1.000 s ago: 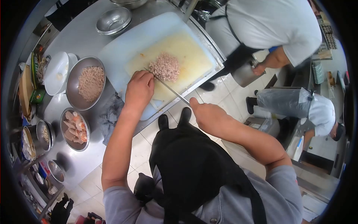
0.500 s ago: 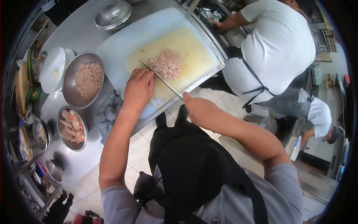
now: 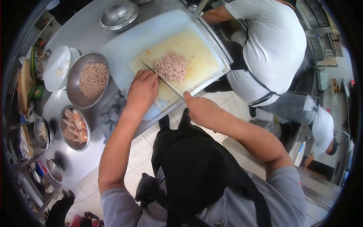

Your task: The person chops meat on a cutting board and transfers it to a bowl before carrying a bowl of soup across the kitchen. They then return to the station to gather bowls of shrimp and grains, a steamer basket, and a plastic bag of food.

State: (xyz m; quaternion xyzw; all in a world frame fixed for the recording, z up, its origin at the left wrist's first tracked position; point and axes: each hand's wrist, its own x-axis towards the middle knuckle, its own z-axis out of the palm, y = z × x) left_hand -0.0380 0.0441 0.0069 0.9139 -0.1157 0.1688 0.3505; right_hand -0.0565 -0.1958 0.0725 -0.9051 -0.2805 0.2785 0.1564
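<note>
My right hand (image 3: pixel 200 108) is closed round the handle of a knife (image 3: pixel 169 86), whose blade lies slantwise over the cutting board (image 3: pixel 124 49). Near the tip, my left hand (image 3: pixel 143 89) rests against the blade with its fingers pressed together; whether they pinch the blade is hidden. A pile of chopped pinkish meat (image 3: pixel 171 66) lies just beyond the blade on the yellowed part of the board. To the left, a metal bowl (image 3: pixel 72 89) holds more chopped meat. Below it, another bowl holds larger pale-orange pieces (image 3: pixel 75 126).
A crumpled grey cloth (image 3: pixel 112 113) lies beside the board. Stacked metal bowls (image 3: pixel 120 16) stand at the back, and white bowls (image 3: pixel 55 68) at the left. A co-worker in a white shirt (image 3: pixel 274 49) stands close by on the right, with another person (image 3: pixel 323 128) farther off.
The co-worker in white has shifted left, with the arm farther over the counter. The view has moved slightly. My hands and the knife keep nearly the same place on the board.
</note>
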